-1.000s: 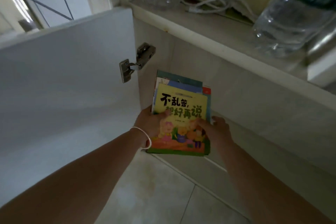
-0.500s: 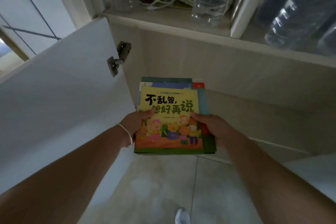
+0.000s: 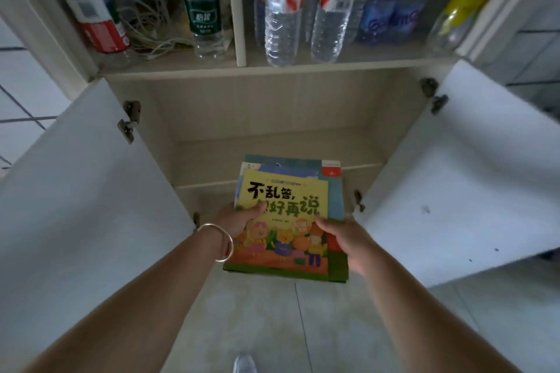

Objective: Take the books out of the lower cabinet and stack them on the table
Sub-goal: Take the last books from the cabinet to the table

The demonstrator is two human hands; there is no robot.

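A stack of thin picture books [image 3: 285,206] is held flat in front of the open lower cabinet [image 3: 272,118], above the tiled floor. The top book is yellow with black characters and cartoon animals. My left hand [image 3: 239,218] grips the stack's left edge, thumb on the cover. My right hand [image 3: 342,239] grips the right edge, thumb on top. The shelf inside the lower cabinet shows no other books. No table is in view.
Both white cabinet doors stand open, the left door [image 3: 85,191] and the right door [image 3: 460,179], flanking my arms. Above, a shelf holds several water bottles [image 3: 281,9] and a tangle of white cables [image 3: 145,27]. A shoe tip [image 3: 245,363] shows on the floor below.
The stack has come out of the cabinet toward me, held in both hands. My view has pulled back and swung right, so both doors and the upper shelf now show.
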